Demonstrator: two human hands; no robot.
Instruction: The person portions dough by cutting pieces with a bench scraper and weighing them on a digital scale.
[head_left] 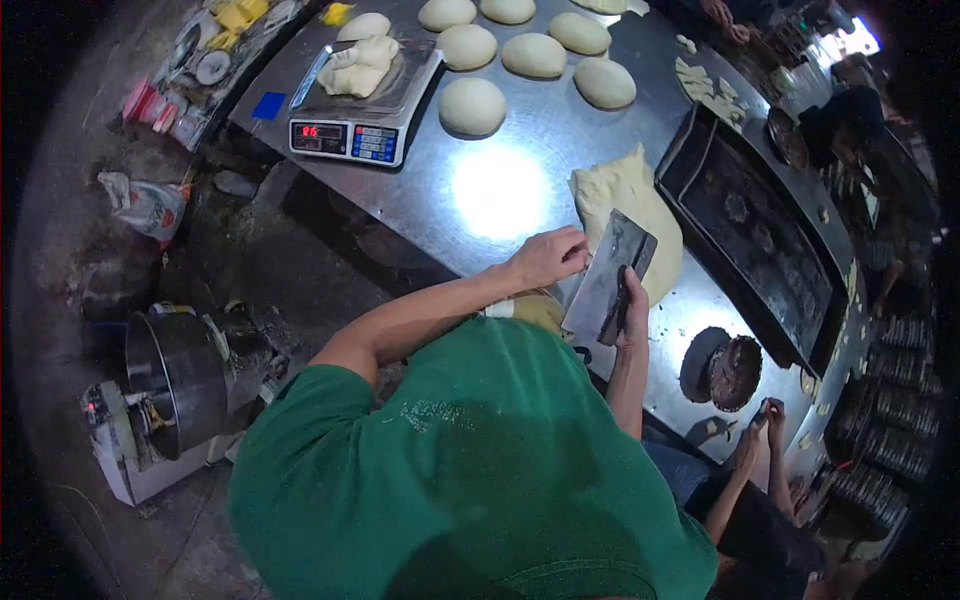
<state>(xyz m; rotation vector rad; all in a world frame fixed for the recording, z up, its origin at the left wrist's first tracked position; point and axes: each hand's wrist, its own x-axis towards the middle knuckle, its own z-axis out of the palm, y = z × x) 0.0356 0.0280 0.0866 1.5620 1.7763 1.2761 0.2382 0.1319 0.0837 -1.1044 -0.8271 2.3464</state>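
My right hand (632, 312) grips a dough scraper (618, 262) by its dark handle, its wide metal blade tilted up over the table's near edge. Just left of the blade, my left hand (552, 256) has its fingers curled together; whatever they may hold is hidden. Behind the scraper a large pale slab of dough (622, 190) lies on the metal table, partly covered by the blade. A digital scale (345, 140) with red digits stands to the left, bearing a lump of dough (358, 66).
Several round dough balls (473, 107) sit on the metal table (400, 200). A black baking tray (765, 230) and a dark round bowl (735, 373) are on the right. A co-worker's hands (768, 412) are at the lower right. A mixer (170, 380) stands on the floor at left.
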